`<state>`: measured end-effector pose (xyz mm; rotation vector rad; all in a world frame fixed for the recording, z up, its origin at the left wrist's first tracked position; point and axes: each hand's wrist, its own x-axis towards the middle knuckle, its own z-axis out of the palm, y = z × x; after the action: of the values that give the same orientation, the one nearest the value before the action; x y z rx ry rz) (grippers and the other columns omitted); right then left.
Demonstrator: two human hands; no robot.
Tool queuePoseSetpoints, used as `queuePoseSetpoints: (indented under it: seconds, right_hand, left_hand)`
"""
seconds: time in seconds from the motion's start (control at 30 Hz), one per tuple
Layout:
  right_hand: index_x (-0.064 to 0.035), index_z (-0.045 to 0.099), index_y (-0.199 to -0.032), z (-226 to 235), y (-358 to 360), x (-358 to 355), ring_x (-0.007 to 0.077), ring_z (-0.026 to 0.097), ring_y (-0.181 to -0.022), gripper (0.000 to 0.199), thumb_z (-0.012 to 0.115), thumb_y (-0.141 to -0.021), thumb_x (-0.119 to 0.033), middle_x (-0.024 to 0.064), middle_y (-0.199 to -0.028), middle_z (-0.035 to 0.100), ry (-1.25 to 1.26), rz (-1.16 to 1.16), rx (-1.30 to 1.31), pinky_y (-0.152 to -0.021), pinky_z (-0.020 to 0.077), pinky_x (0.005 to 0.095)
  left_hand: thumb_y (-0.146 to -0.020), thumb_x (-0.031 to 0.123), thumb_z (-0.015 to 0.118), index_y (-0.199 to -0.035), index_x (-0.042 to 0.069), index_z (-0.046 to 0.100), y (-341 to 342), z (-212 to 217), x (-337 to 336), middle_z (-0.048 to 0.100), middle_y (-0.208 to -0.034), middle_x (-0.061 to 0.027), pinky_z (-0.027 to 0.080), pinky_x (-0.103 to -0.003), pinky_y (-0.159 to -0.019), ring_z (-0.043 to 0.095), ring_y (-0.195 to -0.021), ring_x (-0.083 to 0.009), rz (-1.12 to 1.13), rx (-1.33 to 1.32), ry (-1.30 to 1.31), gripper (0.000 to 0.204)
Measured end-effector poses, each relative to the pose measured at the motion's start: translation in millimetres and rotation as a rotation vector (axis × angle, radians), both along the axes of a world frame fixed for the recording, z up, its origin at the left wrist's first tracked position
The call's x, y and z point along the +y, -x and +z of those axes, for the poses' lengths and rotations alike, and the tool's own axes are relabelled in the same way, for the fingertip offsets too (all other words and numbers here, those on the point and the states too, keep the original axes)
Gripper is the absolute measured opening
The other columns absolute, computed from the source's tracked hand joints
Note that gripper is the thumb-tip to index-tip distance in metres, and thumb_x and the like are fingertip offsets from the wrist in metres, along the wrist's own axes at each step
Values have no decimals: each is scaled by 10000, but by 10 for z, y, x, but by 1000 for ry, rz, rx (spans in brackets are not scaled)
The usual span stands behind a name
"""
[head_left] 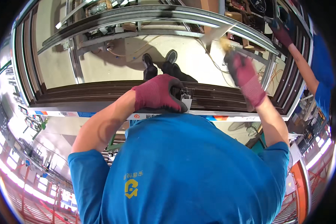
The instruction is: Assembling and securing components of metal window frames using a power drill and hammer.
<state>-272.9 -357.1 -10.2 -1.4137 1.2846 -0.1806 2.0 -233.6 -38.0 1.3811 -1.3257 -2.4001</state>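
My left hand [158, 92], in a maroon glove with dark fingertips, curls around a small silver-grey metal fitting [186, 100]. The fitting sits against the near bar of a large dark brown window frame [227, 98]. My right hand [244, 72], gloved the same way, is raised over the frame's opening to the right. It is closed on a tool with a yellowish grip and a broad pale head [214, 35]; motion blurs it, and I cannot make out its exact kind.
Beyond the near bar runs a metal rack rail [138, 14], with trays of small hardware [97, 8] behind it. At the right, another person's gloved hand [282, 35] is at the frame's far right side. Hoses lie on the pale floor [127, 44].
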Motion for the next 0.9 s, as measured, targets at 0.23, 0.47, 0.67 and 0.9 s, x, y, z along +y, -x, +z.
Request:
queuePoseSetpoints:
  seconds: [0.23, 0.47, 0.67, 0.9]
  right_hand:
    - [-2, 624, -1095, -131, 246, 51, 166, 535, -656, 271, 531, -1077, -256, 96, -713, 543, 121, 350, 41, -651, 468, 362]
    - [-16, 600, -1053, 160, 52, 308, 95, 512, -692, 296, 620, -1040, -311, 10, -768, 542, -111, 249, 35, -610, 427, 296]
    - [-5, 546, -1105, 442, -956, 668, 127, 552, -732, 467, 846, -806, -202, 39, -826, 615, 45, 169, -37, -645, 479, 317]
    - [-14, 640, -1095, 411, -2328, 506, 122, 600, -639, 251, 689, -918, -185, 32, -741, 627, -187, 118, -109, -570, 479, 259]
  left_hand:
    - [-671, 353, 917, -1286, -88, 664, -24, 53, 21, 752, -1103, -232, 555, -390, -917, 722, -1009, -295, -14, -21, 37, 797]
    - [-726, 378, 891, -1160, -47, 713, -88, 70, 84, 743, -1111, -209, 548, -394, -899, 708, -1002, -291, 137, -10, 109, 632]
    - [-758, 352, 890, -988, -39, 707, -331, 55, 23, 699, -801, -118, 537, -371, -748, 674, -775, -212, 612, -58, 277, 489]
    - [-825, 453, 851, -1331, -2, 611, -1587, 550, 561, 699, -1187, -198, 533, -418, -945, 681, -1096, -300, 758, -282, 382, 721]
